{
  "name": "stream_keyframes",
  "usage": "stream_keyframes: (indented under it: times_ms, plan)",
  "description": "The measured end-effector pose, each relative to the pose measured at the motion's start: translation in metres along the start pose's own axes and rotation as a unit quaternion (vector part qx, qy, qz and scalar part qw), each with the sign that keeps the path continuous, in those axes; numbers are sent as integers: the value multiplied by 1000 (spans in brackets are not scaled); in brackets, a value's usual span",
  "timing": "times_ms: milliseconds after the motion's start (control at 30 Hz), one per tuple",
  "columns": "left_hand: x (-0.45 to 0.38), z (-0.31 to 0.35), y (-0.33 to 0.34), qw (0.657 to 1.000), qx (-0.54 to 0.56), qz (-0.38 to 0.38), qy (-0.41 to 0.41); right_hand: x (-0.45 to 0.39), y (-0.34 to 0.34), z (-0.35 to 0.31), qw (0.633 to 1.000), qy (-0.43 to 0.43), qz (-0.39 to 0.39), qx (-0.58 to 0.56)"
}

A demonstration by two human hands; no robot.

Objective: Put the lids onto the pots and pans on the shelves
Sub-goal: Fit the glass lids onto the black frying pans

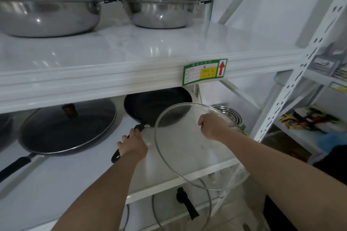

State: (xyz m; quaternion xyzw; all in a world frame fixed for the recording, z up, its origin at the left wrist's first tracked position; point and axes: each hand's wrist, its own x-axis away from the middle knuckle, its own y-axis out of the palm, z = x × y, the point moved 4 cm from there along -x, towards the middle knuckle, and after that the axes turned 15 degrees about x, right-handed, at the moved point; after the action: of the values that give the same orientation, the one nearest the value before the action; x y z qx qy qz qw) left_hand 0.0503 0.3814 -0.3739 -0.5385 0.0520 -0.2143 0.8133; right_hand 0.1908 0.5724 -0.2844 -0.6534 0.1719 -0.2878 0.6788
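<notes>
A black frying pan [155, 105] without a lid sits at the back of the middle shelf [75, 170]. My left hand [133, 143] is closed around its black handle. My right hand [212, 126] grips the knob of a round glass lid [189, 154], held tilted in front of and to the right of the pan. To the left on the same shelf lies a second dark pan [65, 131] with a glass lid on it. On the top shelf [131, 50] stand two steel pots [45, 9] [159, 7], both lidded.
Another glass lid [180, 214] with a black knob lies on the shelf below. Stacked steel bowls [230, 114] stand behind the held lid. A white perforated upright [293, 84] borders the shelves on the right, with a neighbouring rack holding colourful items [308, 120].
</notes>
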Motion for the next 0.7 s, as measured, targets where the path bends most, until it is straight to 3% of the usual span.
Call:
stream_keyframes:
  times_ms: [567, 700]
  plan:
    - [-50, -9, -4, 992, 112, -8, -63, -145, 6, -103, 991, -112, 51, 46]
    - [-52, -8, -5, 990, 112, -5, -83, -164, 3, -106, 990, -119, 76, -11]
